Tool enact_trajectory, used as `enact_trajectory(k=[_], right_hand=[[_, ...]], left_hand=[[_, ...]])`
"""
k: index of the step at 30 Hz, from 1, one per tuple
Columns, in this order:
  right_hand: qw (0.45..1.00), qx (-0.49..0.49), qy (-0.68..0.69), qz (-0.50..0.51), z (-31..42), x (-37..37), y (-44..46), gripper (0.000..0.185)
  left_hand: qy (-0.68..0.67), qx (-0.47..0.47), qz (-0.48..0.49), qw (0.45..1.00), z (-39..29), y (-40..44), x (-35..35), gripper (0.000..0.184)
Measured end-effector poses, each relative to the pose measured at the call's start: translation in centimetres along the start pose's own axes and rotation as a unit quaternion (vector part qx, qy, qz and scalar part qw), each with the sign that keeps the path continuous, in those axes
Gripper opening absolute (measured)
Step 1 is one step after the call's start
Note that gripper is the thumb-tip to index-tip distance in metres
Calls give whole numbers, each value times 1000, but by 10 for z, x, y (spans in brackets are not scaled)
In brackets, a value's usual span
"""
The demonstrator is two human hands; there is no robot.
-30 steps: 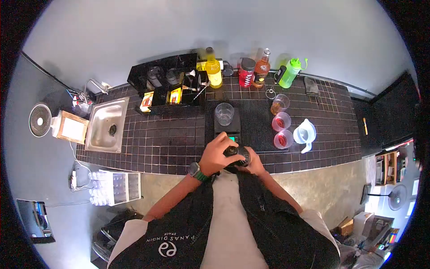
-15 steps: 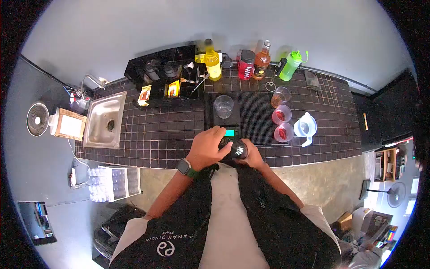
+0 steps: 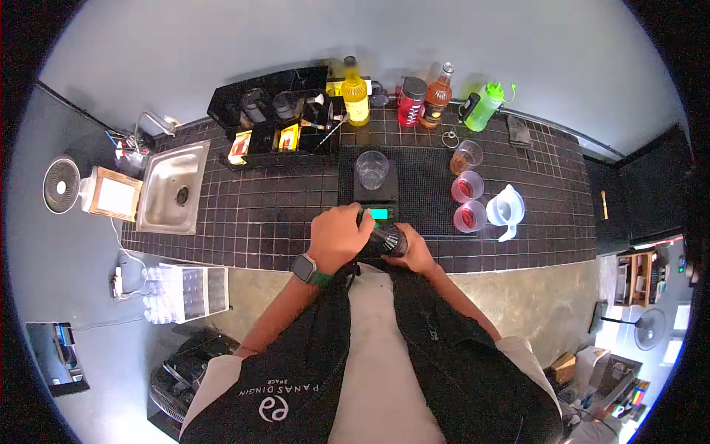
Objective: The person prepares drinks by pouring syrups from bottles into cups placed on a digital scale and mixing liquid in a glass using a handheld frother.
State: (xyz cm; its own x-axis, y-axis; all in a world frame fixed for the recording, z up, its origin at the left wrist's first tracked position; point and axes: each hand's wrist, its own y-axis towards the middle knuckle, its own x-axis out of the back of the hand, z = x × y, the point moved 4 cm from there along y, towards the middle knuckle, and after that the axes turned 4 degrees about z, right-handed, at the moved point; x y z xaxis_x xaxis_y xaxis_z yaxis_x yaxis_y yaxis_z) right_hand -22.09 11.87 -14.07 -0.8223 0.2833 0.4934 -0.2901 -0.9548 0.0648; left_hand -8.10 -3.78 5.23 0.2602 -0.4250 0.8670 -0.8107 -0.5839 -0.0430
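Observation:
A dark bottle lies tilted between my hands at the counter's front edge. My left hand, with a watch on its wrist, is closed round the bottle's top end. Round its wider end, my right hand is wrapped. Just beyond them a black scale with a lit green display bears a clear glass. The scale stands on a black mat. Whether the bottle's cap is on is hidden by my fingers.
Right of the scale stand a cup with brown contents, two cups with red contents and a white pitcher. Behind are a yellow bottle, an amber bottle and a green squeeze bottle. A black organizer and a sink are left.
The bottle has tilted further toward lying flat, its top end moving left with my left hand. My right hand has stayed round the wider end. The view has shifted slightly.

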Motion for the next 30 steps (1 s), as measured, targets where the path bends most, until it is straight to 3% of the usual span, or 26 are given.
enact_trajectory(k=[2,6,8,10,12,16,24,27,30], right_hand=[[1000,0,-4,4,0,1,0,91],[1000,7,18,-3,-7,-1,-3,91],[1000,-1,25,-12,-8,0,-5,91],[999,-8,32,-19,-8,1,-7,92],[995,-27,87,-40,-9,2,-9,90],[995,-22,53,-78,-16,4,-14,89],[984,-80,42,-155,-31,33,-7,91],[979,-78,14,-187,-10,52,3,90],[974,-68,-70,-204,-13,60,12,88]], left_hand=[[-37,-56,-45,997,1,-1,-1,36],[-70,-45,-3,997,10,-2,-2,33],[-248,-42,79,965,19,1,0,28],[-303,-37,104,946,55,5,-29,23],[-336,-65,39,939,78,7,-36,23],[-379,22,-13,925,140,7,-65,31],[-270,74,-119,953,226,-29,-143,40],[-43,24,-136,989,227,-48,-160,54],[-68,27,-128,989,225,-45,-154,53]])
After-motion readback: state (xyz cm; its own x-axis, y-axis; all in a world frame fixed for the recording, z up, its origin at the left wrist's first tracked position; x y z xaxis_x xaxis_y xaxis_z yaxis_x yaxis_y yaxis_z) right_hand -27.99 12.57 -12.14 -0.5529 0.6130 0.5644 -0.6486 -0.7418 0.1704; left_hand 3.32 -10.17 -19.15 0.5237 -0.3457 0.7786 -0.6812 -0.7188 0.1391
